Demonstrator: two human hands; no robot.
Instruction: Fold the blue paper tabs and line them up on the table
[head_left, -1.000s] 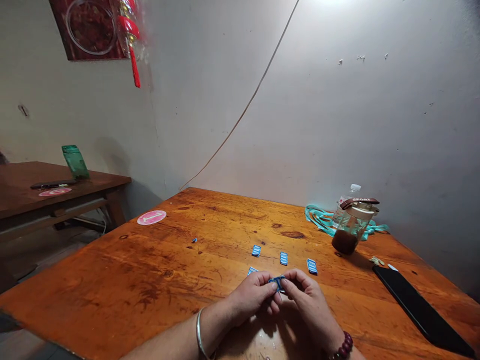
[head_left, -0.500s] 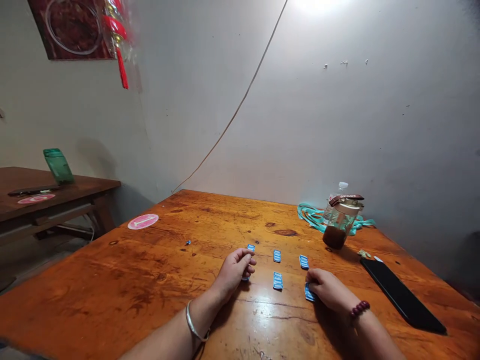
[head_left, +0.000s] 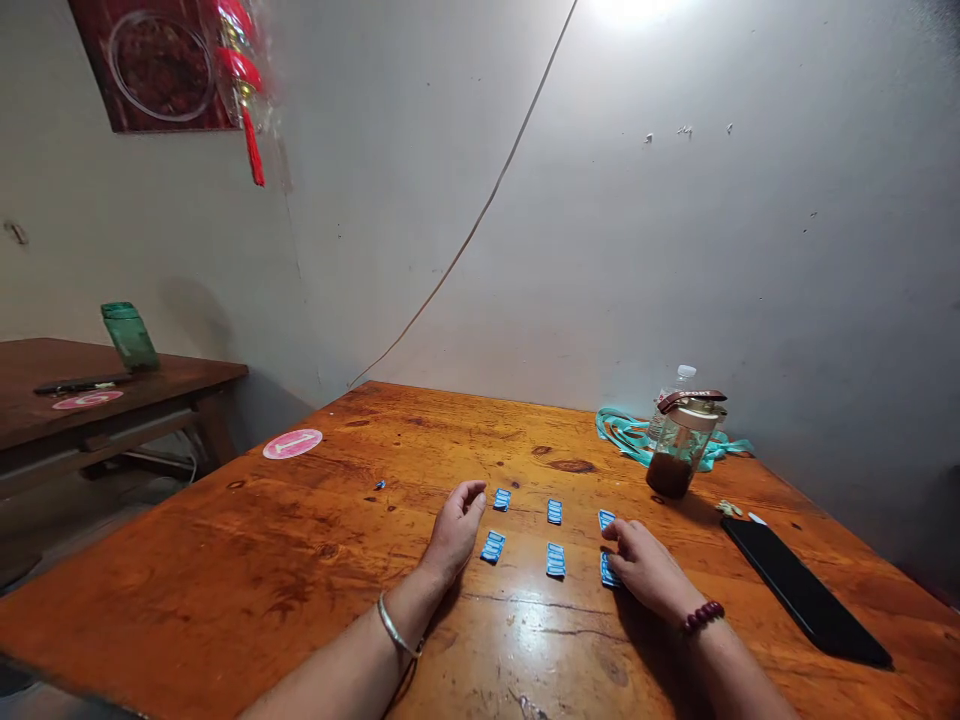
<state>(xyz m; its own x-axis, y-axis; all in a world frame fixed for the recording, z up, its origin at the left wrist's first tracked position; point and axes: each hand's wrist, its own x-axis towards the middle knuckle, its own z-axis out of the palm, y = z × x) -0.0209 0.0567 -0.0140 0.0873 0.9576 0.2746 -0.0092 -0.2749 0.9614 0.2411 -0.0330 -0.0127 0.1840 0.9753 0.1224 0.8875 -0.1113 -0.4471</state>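
Small blue-and-white packets lie on the wooden table (head_left: 420, 430) in two rows. My left hand (head_left: 455, 530) is just left of the upper-left packet (head_left: 502, 499) and the lower-left packet (head_left: 493, 546), holding nothing, thumb and fingers apart. In the middle column are an upper packet (head_left: 554, 512) and a lower packet (head_left: 556, 560). At the right column, my right hand (head_left: 641, 562) is over the edges of the upper-right packet (head_left: 606, 519) and the lower-right packet (head_left: 608, 570), partly hiding both. Its fingers are spread, with nothing gripped.
A jar of dark liquid (head_left: 673, 460), a clear bottle (head_left: 684, 376) and a teal strap (head_left: 626, 435) stand or lie at the back right. A black phone (head_left: 806, 590) lies right. A pink disc (head_left: 292, 443) and a blue scrap (head_left: 380, 484) are left.
My left hand has moved left, off the left-column packets, and opened. My right hand has shifted slightly up and left; the lower-right packet sits further left and straighter.
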